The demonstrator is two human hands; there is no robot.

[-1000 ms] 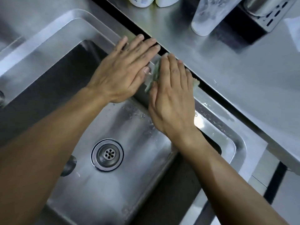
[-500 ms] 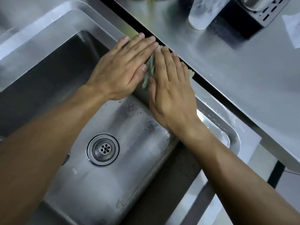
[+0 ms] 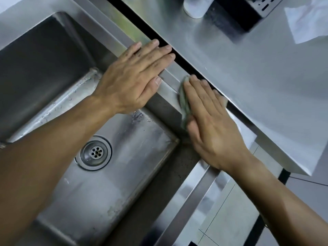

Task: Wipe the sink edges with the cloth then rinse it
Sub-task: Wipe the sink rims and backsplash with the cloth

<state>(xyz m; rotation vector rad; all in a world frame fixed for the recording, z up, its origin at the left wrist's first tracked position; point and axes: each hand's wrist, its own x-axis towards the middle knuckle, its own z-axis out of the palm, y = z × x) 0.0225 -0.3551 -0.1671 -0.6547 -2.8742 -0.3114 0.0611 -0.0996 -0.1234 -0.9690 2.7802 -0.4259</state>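
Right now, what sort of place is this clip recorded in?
Probably a kitchen wash-up area, maybe a commercial one: a stainless steel sink with a drain strainer, a steel counter beside it, and a right hand pressing a green cloth along the sink's edge.

Your work surfaces: a steel sink beside a steel counter.

On the sink rim [image 3: 170, 77] you have your left hand [image 3: 131, 80] lying flat and your right hand [image 3: 211, 125] pressing the green cloth [image 3: 183, 103] flat just beside it. Across a dark gap, the counter [image 3: 248, 71] carries a translucent container [image 3: 195, 8], a dark perforated rack [image 3: 262, 6] and a white sheet [image 3: 308, 23] at your upper right.
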